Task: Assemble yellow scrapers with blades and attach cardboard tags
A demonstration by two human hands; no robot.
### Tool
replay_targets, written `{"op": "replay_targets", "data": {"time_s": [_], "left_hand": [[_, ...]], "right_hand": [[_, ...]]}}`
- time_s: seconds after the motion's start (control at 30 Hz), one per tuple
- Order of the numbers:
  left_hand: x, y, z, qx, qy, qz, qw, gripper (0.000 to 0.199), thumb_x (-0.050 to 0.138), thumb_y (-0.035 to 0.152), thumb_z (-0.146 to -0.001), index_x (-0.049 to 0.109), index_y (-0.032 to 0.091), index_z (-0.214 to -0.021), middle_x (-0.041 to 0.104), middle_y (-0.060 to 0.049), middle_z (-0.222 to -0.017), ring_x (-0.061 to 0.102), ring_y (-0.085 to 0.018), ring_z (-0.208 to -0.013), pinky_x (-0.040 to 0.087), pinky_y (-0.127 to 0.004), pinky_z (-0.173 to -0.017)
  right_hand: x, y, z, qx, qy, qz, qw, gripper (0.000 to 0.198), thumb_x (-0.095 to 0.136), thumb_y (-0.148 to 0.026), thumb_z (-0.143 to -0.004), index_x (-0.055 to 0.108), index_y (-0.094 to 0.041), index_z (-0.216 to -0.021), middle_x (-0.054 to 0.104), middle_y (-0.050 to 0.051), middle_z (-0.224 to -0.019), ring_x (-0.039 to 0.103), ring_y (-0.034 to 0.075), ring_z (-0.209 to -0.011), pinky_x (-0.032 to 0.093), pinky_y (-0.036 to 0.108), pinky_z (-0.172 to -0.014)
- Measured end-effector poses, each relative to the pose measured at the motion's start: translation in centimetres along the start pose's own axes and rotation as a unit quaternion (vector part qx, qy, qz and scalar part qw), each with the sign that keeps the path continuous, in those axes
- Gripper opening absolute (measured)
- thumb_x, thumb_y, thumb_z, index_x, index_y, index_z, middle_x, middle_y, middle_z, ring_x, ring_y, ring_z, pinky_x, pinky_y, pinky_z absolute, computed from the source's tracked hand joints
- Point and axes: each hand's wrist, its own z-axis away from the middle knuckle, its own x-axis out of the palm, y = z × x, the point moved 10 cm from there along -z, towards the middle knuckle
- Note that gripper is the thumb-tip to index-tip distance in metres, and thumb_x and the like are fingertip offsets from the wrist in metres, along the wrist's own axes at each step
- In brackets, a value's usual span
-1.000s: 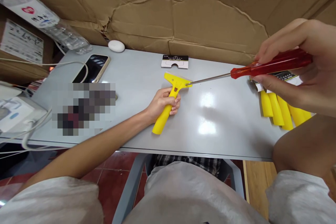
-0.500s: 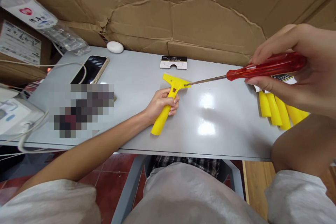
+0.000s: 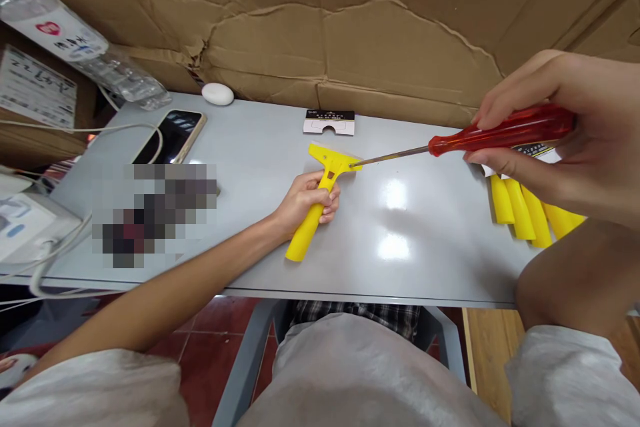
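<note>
My left hand [image 3: 311,201] is closed around the handle of a yellow scraper [image 3: 306,232], its wide head angled up and away from me over the table. In my right hand [image 3: 560,127] I grip the red, see-through handle of a screwdriver [image 3: 493,137]. The long metal shaft reaches leftward, and its tip meets the right side of the scraper head, at a screw spot. Another small screw shows on the left side of the head. Beneath my right hand, several yellow scraper handles [image 3: 523,207] stick out of black-and-white card packaging, partly hidden by the hand.
A folded black-and-white card [image 3: 329,123] lies at the back of the grey table [image 3: 435,267]. On the left are a phone [image 3: 173,133], a white oval case [image 3: 218,94], a plastic bottle [image 3: 75,40], cables and a blurred-out patch. Cardboard [image 3: 390,47] walls the back.
The view has shifted very slightly. Both hands keep their grips, and the screwdriver tip stays at the same spot on the scraper head.
</note>
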Motion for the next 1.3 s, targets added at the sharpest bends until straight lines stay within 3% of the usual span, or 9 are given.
{"op": "replay_targets", "data": {"time_s": [0.17, 0.4, 0.67, 0.73, 0.83, 0.97, 1.1, 1.2, 1.3], "left_hand": [[0.07, 0.04, 0.06, -0.001, 0.001, -0.003, 1.000, 0.016, 0.071, 0.014, -0.055, 0.060, 0.018, -0.065, 0.051, 0.002, -0.052, 0.044, -0.010, -0.045, 0.035, -0.022, -0.039], [-0.23, -0.24, -0.14, 0.005, -0.003, 0.007, 1.000, 0.016, 0.072, 0.013, -0.056, 0.061, 0.017, -0.067, 0.052, 0.002, -0.056, 0.047, -0.010, -0.047, 0.036, -0.022, -0.039], [-0.05, -0.05, -0.06, 0.007, 0.002, -0.002, 1.000, 0.017, 0.070, 0.014, -0.055, 0.058, 0.017, -0.067, 0.051, 0.002, -0.055, 0.045, -0.009, -0.046, 0.036, -0.022, -0.039], [0.14, 0.03, 0.01, 0.004, 0.001, -0.006, 1.000, 0.016, 0.069, 0.014, -0.055, 0.058, 0.017, -0.066, 0.051, 0.002, -0.053, 0.045, -0.009, -0.045, 0.036, -0.022, -0.039], [0.22, 0.08, 0.06, 0.001, 0.004, -0.006, 1.000, 0.016, 0.070, 0.014, -0.054, 0.058, 0.017, -0.065, 0.051, 0.002, -0.052, 0.045, -0.009, -0.044, 0.036, -0.022, -0.039], [0.09, -0.01, -0.02, 0.003, 0.002, 0.000, 1.000, 0.017, 0.071, 0.013, -0.055, 0.059, 0.017, -0.066, 0.051, 0.003, -0.054, 0.046, -0.009, -0.046, 0.037, -0.022, -0.039], [-0.30, -0.15, -0.17, 0.010, 0.008, 0.007, 1.000, 0.017, 0.071, 0.012, -0.055, 0.060, 0.017, -0.067, 0.054, 0.003, -0.059, 0.048, -0.009, -0.047, 0.037, -0.022, -0.038], [-0.32, -0.20, -0.23, 0.013, 0.005, 0.010, 1.000, 0.017, 0.071, 0.012, -0.055, 0.060, 0.017, -0.067, 0.054, 0.003, -0.060, 0.048, -0.009, -0.047, 0.037, -0.022, -0.038], [-0.28, -0.18, -0.23, 0.015, 0.003, 0.012, 1.000, 0.017, 0.072, 0.012, -0.056, 0.060, 0.017, -0.068, 0.054, 0.003, -0.060, 0.048, -0.009, -0.047, 0.037, -0.022, -0.038]], "right_hand": [[0.17, 0.58, -0.51, 0.016, 0.019, 0.010, 1.000, 0.017, 0.075, -0.044, -0.096, 0.067, -0.031, -0.103, 0.076, -0.006, -0.086, 0.071, 0.020, -0.069, 0.054, 0.041, -0.066], [0.43, -0.16, -0.19, 0.004, -0.018, -0.007, 1.000, 0.018, 0.076, -0.040, -0.094, 0.066, -0.035, -0.108, 0.074, -0.001, -0.113, 0.072, 0.021, -0.082, 0.056, 0.038, -0.062], [0.15, 0.63, -0.35, -0.001, 0.024, 0.017, 1.000, 0.021, 0.076, -0.051, -0.099, 0.070, -0.033, -0.106, 0.073, -0.003, -0.093, 0.070, 0.017, -0.079, 0.052, 0.039, -0.070], [0.25, 0.62, -0.51, -0.011, 0.028, 0.027, 0.999, 0.015, 0.074, -0.045, -0.100, 0.069, -0.031, -0.102, 0.072, -0.003, -0.090, 0.069, 0.016, -0.078, 0.052, 0.040, -0.072], [0.49, 0.28, -0.55, -0.027, 0.011, 0.015, 0.999, 0.007, 0.073, -0.038, -0.098, 0.069, -0.034, -0.103, 0.073, 0.000, -0.105, 0.070, 0.019, -0.086, 0.056, 0.040, -0.071], [0.42, -0.08, -0.21, -0.035, -0.010, -0.014, 0.999, 0.017, 0.075, -0.037, -0.095, 0.071, -0.041, -0.112, 0.074, -0.001, -0.119, 0.073, 0.022, -0.093, 0.061, 0.041, -0.071], [0.23, -0.21, -0.03, -0.024, -0.010, 0.006, 1.000, 0.010, 0.071, -0.045, -0.101, 0.071, -0.041, -0.110, 0.077, -0.003, -0.113, 0.075, 0.019, -0.086, 0.064, 0.039, -0.072], [0.25, -0.12, -0.19, -0.007, -0.005, 0.023, 1.000, 0.015, 0.069, -0.055, -0.103, 0.071, -0.041, -0.107, 0.078, -0.003, -0.102, 0.074, 0.019, -0.080, 0.063, 0.041, -0.072], [0.44, -0.16, -0.38, -0.008, -0.007, 0.025, 1.000, 0.012, 0.069, -0.051, -0.103, 0.070, -0.039, -0.104, 0.076, -0.003, -0.094, 0.072, 0.020, -0.075, 0.063, 0.043, -0.069]]}}
